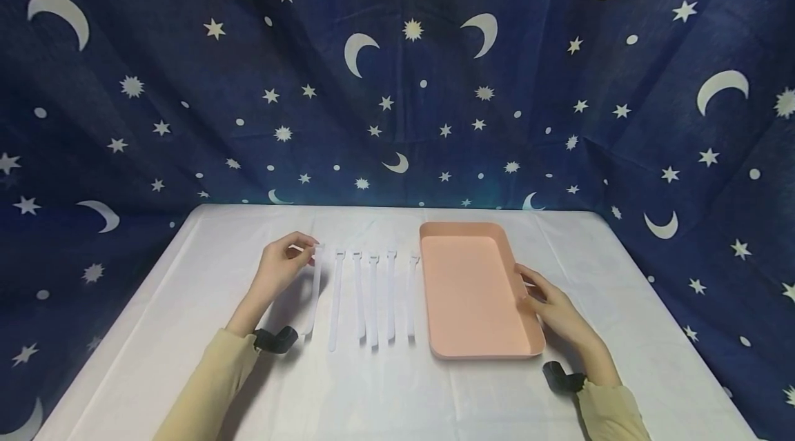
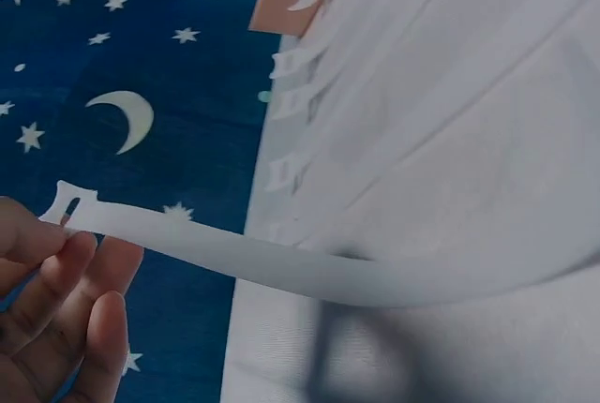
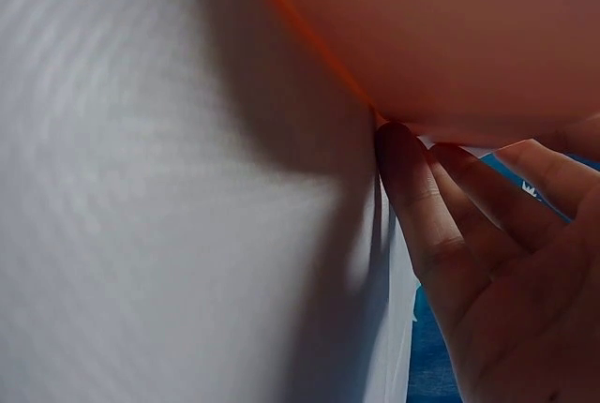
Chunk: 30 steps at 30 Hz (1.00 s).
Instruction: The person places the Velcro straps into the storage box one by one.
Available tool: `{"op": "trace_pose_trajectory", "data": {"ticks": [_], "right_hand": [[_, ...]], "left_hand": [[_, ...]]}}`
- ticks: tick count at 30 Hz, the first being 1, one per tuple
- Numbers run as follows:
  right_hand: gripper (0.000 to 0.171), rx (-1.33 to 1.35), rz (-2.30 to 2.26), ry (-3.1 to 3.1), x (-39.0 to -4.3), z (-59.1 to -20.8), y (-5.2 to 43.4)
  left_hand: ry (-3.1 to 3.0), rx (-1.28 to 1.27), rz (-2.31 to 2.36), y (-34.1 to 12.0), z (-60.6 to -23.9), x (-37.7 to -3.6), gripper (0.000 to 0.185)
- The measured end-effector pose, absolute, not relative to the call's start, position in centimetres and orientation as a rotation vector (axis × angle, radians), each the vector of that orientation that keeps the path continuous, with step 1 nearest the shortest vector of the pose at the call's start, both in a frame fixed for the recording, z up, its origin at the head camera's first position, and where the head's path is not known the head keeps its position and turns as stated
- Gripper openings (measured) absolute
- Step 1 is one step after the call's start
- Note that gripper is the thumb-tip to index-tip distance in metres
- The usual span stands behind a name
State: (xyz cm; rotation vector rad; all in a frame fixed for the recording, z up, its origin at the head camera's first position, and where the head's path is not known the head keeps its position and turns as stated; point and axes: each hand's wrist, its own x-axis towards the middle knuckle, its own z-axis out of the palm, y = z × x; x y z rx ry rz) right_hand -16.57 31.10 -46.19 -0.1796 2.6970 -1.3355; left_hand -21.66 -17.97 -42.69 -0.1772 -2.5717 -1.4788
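Note:
My left hand (image 1: 282, 261) pinches the slotted head of a white strap (image 2: 206, 246) between thumb and fingertips. That head is raised, and the strap's long flat tail droops toward the table. To its right, several similar white straps (image 1: 373, 303) lie side by side, slotted heads at the far end. Beside them is a shallow peach-coloured tray (image 1: 472, 289) with rounded corners and nothing inside. My right hand (image 1: 555, 310) holds the tray's right side, thumb over the rim. From the right wrist view, its fingers (image 3: 431, 225) meet the outer wall low down.
A white cloth covers the table (image 1: 497, 399). Behind and around it hangs a dark blue curtain (image 1: 397, 96) with moons and stars. The black wrist bands (image 1: 276, 339) sit close to the tabletop.

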Motion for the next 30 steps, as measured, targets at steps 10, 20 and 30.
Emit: {"op": "trace_pose_trajectory", "data": {"ticks": [10, 20, 30], "right_hand": [[0.060, -0.163, -1.345, 2.690, -16.5, -46.0, 31.1], [0.060, -0.158, -1.343, 2.688, -16.4, -46.0, 31.0], [0.060, -0.164, -1.332, 2.693, -16.4, -45.9, 31.1]], "left_hand": [[-2.506, -0.140, -1.443, -18.1, -42.1, -20.4, 0.013], [-2.445, -0.086, -1.512, -18.5, -41.2, -19.0, 0.013], [-2.445, -0.135, -1.432, -18.2, -40.0, -17.8, 0.011]]}}
